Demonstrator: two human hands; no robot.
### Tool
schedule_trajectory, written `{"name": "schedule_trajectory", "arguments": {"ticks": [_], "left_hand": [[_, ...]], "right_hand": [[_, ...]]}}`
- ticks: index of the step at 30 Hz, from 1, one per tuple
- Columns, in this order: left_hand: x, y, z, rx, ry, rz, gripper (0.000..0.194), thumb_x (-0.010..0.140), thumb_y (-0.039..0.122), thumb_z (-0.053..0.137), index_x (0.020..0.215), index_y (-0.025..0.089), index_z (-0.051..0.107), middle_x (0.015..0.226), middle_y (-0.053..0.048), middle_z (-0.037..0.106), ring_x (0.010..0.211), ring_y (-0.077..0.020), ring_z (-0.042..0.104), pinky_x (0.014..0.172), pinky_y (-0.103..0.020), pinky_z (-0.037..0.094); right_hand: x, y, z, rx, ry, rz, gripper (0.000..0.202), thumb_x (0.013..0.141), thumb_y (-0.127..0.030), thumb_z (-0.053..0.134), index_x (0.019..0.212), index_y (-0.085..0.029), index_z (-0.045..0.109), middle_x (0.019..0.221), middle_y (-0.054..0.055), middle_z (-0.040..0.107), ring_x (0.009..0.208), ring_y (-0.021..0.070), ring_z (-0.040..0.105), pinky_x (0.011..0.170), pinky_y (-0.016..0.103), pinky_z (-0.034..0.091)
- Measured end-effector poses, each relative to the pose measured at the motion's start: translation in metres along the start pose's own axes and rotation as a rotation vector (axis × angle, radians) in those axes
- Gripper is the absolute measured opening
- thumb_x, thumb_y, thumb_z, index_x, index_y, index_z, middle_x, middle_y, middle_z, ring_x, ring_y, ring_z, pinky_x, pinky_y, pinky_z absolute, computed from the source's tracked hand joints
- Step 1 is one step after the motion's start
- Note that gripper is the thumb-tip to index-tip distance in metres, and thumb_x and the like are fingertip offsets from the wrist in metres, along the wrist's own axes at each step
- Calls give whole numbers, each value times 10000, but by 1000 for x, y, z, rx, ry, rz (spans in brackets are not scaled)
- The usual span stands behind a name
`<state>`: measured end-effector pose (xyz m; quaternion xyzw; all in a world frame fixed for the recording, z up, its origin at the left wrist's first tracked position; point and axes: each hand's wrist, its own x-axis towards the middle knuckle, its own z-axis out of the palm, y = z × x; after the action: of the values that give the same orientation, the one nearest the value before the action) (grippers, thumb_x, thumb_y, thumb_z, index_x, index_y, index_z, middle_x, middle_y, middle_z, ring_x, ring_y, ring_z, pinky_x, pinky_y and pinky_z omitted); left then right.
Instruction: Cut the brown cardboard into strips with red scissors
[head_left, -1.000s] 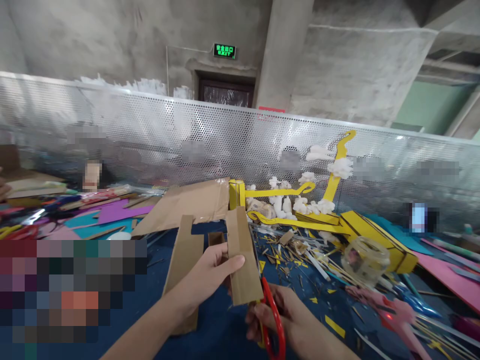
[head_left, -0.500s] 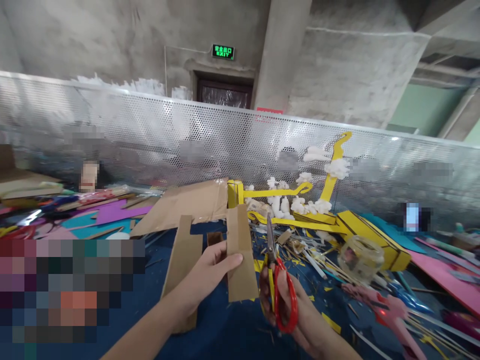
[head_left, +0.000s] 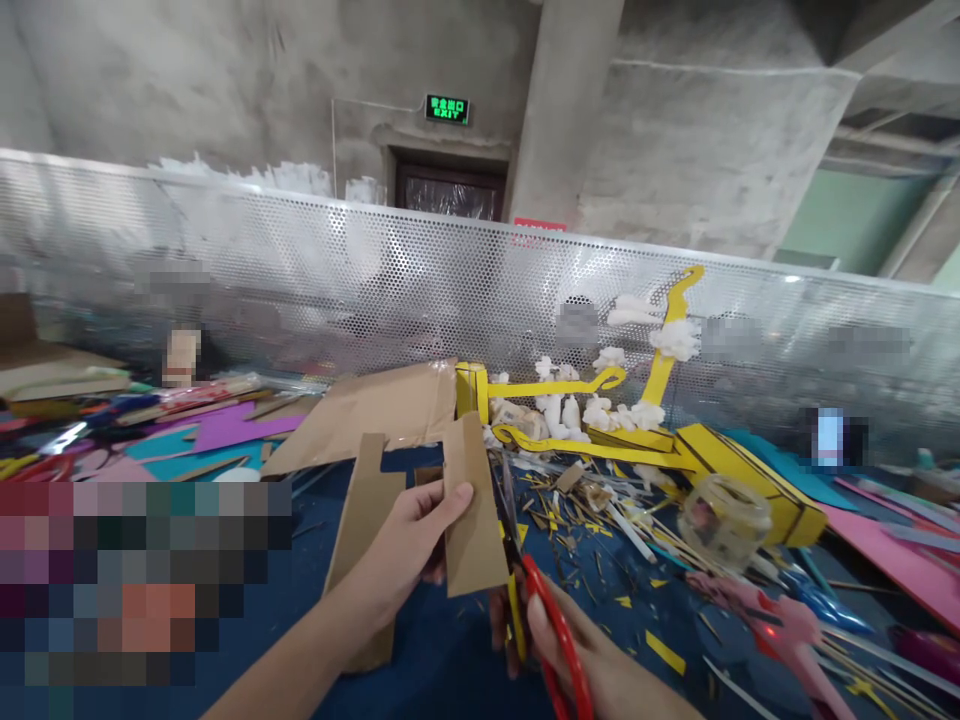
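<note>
My left hand (head_left: 420,535) pinches a creased brown cardboard strip (head_left: 474,545) between thumb and fingers, holding it upright above the dark blue tabletop. In my right hand (head_left: 536,625) are scissors (head_left: 559,650) with red and yellow handles, their blades pointing up and away beside the strip's right edge. Whether the blades touch the cardboard I cannot tell. Under my left forearm lies a larger notched cardboard piece (head_left: 358,540). Beyond the strip rests a wide cardboard sheet (head_left: 375,405) against a yellow box-like piece (head_left: 471,382).
A yellow paper model (head_left: 739,470) with white fluffy tufts stands behind the scissors. Wood and paper scraps (head_left: 577,515) litter the table. At right are a clear jar (head_left: 724,520) and a pink glue gun (head_left: 780,625). A perforated metal barrier (head_left: 360,280) runs along the back.
The scissors have swung left, close to the strip, and their handles have spread apart. My left hand has shifted the cardboard strip slightly left and tilted it.
</note>
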<state>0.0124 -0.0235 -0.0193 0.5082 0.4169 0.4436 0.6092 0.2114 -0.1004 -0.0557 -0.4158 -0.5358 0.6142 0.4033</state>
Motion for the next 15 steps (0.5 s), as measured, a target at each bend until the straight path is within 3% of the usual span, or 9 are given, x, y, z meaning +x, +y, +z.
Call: {"name": "schedule_trajectory", "arguments": {"ticks": [4, 8, 15], "left_hand": [[-2, 0, 0, 14, -65, -51, 532, 762, 685, 747, 783, 161, 655, 552, 24, 602, 355, -63, 464, 309, -151, 322], [-1, -4, -1, 99, -66, 23, 498, 833, 654, 689, 760, 163, 650, 509, 22, 604, 323, -69, 470, 307, -154, 344], [1, -1, 0, 198, 46, 95, 479, 823, 623, 687, 705, 161, 641, 483, 30, 575, 339, -91, 480, 310, -182, 365]], "right_hand": [[2, -8, 2, 84, -158, -9, 663, 819, -755, 677, 1204, -216, 703, 928, 48, 705, 841, 185, 661, 790, 295, 538], [10, -1, 3, 321, -130, 67, 616, 707, -712, 817, 1004, -180, 730, 827, 25, 697, 684, 151, 666, 685, 265, 533], [7, 7, 1, 351, -125, 59, 592, 800, -620, 805, 1178, -174, 711, 920, 64, 755, 697, 154, 718, 689, 266, 550]]}}
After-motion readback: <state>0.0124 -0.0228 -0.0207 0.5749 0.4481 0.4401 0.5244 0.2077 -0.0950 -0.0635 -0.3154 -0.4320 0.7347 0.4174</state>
